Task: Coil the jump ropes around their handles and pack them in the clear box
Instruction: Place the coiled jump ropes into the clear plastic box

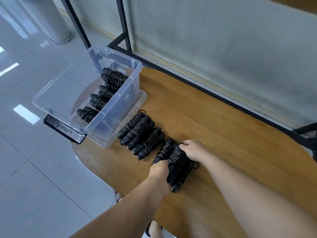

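Note:
A cluster of coiled black jump ropes (178, 162) lies on the wooden table (223, 134) in front of me. My left hand (159, 170) grips the near ends of their handles, fingers curled. My right hand (192, 148) grips the far ends of the same cluster. A second group of coiled jump ropes (140, 134) lies just to the left, untouched. The clear box (120, 102) stands at the table's left end, partly overhanging it, and holds several coiled ropes (104, 95) in a row.
The box rests on its clear lid (109, 143). A black bracket (63, 129) sticks out under the box at the table's edge. A black metal frame (123, 23) and a grey wall run behind the table. Tiled floor lies to the left.

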`<action>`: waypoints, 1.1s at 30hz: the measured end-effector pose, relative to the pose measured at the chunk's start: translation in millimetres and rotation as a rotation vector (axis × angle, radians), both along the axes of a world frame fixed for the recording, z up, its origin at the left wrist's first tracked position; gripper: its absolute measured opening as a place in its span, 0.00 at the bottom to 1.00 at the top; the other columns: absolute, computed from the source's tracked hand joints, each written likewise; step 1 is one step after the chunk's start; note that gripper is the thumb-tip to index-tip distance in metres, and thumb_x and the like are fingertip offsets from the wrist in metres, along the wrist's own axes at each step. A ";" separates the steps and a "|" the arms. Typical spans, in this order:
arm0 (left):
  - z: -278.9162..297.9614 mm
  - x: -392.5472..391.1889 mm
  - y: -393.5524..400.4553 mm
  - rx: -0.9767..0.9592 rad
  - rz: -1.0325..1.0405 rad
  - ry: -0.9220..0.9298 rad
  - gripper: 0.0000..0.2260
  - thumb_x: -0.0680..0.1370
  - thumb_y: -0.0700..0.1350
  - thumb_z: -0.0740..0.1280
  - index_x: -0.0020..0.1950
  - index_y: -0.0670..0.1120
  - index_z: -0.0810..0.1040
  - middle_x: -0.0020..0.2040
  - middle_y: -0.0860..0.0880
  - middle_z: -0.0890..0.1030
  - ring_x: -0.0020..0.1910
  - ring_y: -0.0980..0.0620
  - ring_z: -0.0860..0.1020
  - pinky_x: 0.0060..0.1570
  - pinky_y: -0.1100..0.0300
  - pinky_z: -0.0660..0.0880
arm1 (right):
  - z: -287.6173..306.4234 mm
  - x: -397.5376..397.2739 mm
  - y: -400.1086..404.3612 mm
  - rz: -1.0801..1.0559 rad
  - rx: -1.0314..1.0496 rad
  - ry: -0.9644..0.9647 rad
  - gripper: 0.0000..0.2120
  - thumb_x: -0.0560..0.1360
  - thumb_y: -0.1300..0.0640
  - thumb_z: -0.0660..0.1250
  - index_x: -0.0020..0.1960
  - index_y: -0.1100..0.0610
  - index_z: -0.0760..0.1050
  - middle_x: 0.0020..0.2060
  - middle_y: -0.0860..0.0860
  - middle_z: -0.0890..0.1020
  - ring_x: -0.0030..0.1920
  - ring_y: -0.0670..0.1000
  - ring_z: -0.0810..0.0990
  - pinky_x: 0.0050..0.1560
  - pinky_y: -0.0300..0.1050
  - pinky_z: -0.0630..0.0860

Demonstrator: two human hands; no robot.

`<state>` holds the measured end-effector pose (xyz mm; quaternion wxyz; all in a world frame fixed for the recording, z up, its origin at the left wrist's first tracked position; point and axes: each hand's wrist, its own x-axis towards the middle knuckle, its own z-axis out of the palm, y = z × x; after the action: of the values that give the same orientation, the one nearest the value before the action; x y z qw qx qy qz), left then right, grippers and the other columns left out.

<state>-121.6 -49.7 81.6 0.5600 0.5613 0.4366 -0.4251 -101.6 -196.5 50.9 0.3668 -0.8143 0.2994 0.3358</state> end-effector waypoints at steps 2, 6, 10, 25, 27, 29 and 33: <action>2.1 0.6 -0.2 0.011 -0.013 -0.014 0.11 0.81 0.46 0.62 0.60 0.43 0.76 0.53 0.42 0.81 0.50 0.44 0.80 0.51 0.53 0.78 | 0.5 -0.4 0.2 -0.022 0.012 -0.007 0.24 0.83 0.48 0.55 0.77 0.57 0.63 0.75 0.53 0.66 0.71 0.56 0.69 0.67 0.47 0.67; 1.1 6.0 1.0 0.036 -0.049 -0.043 0.17 0.79 0.48 0.63 0.67 0.43 0.74 0.63 0.42 0.78 0.61 0.42 0.77 0.63 0.46 0.74 | 5.6 0.7 1.6 -0.118 -0.003 -0.036 0.22 0.82 0.50 0.57 0.70 0.62 0.71 0.69 0.58 0.74 0.68 0.60 0.73 0.68 0.54 0.70; 8.7 11.6 4.6 0.005 -0.031 -0.073 0.12 0.80 0.45 0.62 0.60 0.42 0.78 0.53 0.43 0.82 0.50 0.45 0.82 0.47 0.55 0.81 | 15.6 2.8 2.5 -0.184 -0.013 -0.089 0.20 0.82 0.50 0.58 0.65 0.63 0.75 0.63 0.61 0.78 0.64 0.63 0.76 0.65 0.58 0.72; 101.2 78.7 36.7 0.070 -0.209 -0.566 0.19 0.82 0.53 0.61 0.72 0.53 0.66 0.67 0.50 0.72 0.62 0.51 0.74 0.59 0.56 0.71 | 95.6 48.5 29.3 -0.446 0.103 -0.372 0.16 0.81 0.46 0.60 0.64 0.53 0.74 0.56 0.50 0.80 0.55 0.55 0.80 0.59 0.57 0.77; 122.0 97.9 48.2 0.083 -0.217 -0.687 0.05 0.81 0.52 0.61 0.56 0.54 0.72 0.53 0.52 0.77 0.45 0.58 0.75 0.39 0.63 0.69 | 112.6 64.5 41.2 -0.480 0.126 -0.439 0.14 0.80 0.47 0.61 0.61 0.52 0.73 0.53 0.50 0.80 0.54 0.55 0.80 0.60 0.59 0.77; 129.1 121.7 64.5 0.125 -0.234 -0.812 0.04 0.81 0.51 0.62 0.52 0.52 0.73 0.51 0.52 0.77 0.41 0.58 0.74 0.37 0.65 0.68 | 129.2 81.1 56.2 -0.499 0.166 -0.494 0.11 0.81 0.48 0.61 0.60 0.52 0.73 0.49 0.48 0.79 0.53 0.55 0.80 0.61 0.58 0.76; 140.6 179.5 103.5 0.216 -0.289 -0.893 0.20 0.76 0.56 0.62 0.61 0.45 0.75 0.66 0.41 0.73 0.48 0.47 0.78 0.49 0.55 0.73 | 160.6 117.0 98.0 -0.482 0.300 -0.562 0.07 0.82 0.53 0.61 0.44 0.46 0.71 0.44 0.44 0.77 0.53 0.52 0.79 0.64 0.56 0.74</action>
<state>58.0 53.7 222.2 0.5664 0.7989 0.1125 -0.1683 15.4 -98.5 211.5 0.6177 -0.7181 0.3175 0.0443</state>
